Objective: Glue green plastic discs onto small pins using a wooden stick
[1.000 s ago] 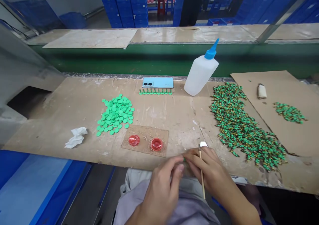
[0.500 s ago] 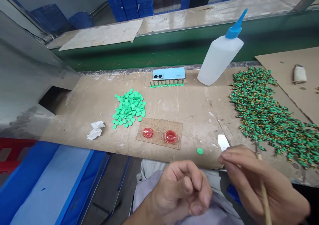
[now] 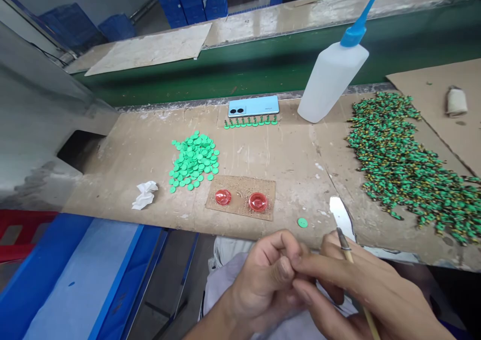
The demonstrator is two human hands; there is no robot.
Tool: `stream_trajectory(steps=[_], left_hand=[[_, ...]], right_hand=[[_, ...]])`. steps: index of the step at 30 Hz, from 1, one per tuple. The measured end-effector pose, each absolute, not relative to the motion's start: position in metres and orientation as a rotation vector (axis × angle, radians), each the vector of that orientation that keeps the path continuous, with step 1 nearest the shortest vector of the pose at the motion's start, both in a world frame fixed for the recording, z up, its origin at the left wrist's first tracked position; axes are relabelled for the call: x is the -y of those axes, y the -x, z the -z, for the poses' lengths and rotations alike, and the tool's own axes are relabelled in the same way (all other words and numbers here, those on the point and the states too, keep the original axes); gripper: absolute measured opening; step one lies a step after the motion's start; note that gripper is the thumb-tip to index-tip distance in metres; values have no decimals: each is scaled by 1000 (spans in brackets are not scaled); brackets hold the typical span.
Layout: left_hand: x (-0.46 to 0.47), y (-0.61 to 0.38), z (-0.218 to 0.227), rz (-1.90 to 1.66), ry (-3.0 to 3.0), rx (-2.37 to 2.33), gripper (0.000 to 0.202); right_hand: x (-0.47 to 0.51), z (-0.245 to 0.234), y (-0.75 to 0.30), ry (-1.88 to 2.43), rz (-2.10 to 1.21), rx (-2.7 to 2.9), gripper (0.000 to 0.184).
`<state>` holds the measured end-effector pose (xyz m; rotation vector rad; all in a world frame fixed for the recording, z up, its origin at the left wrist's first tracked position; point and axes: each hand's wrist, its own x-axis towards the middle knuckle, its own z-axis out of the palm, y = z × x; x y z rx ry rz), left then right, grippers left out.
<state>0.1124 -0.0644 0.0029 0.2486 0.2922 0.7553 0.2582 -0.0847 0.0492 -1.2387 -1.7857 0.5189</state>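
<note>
My left hand [image 3: 265, 280] is closed at the table's near edge, its fingertips meeting those of my right hand [image 3: 356, 285]. Anything pinched between them is hidden. A thin brush [image 3: 349, 255] with a wooden handle and dark tip lies across my right hand, held between its fingers and pointing up and away. Just beyond the hands lies a single green disc [image 3: 302, 222], like a button. Left of it, a cardboard piece [image 3: 239, 210] carries two small red dishes, the right one [image 3: 257, 202] and the left one [image 3: 223, 197].
Green discs [image 3: 193, 159] are heaped at centre left, and small green-and-black figures [image 3: 402, 154] at right. Several figures on discs [image 3: 249, 122] line up before a blue phone [image 3: 253, 106]. A white squeeze bottle [image 3: 332, 79] stands behind. Crumpled tissue [image 3: 145, 195] lies left.
My right hand has moved left from beside the figure heap to meet my left hand's fingertips. The brush in it now points up and away. The view has tilted slightly.
</note>
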Motion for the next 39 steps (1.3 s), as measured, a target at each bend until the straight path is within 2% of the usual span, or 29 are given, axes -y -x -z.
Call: stream_trajectory(steps=[3,11,25,39], left_hand=[[64,-112,-1,-772,-291,-356,55],[57,-104,-2,-818,-468,-547,56],[51,-101,-4,-887,-629,-536,45],[57,-110,-1,-1014,-586,-486,44]], right_hand=[[83,-52,-261,1180,-563,1841,25],[81,-49,-258,1191,-734,1763,23],[80,-52,-259,1246,-894,1713,15],[80,-43,-254,1178,-679,1751,20]])
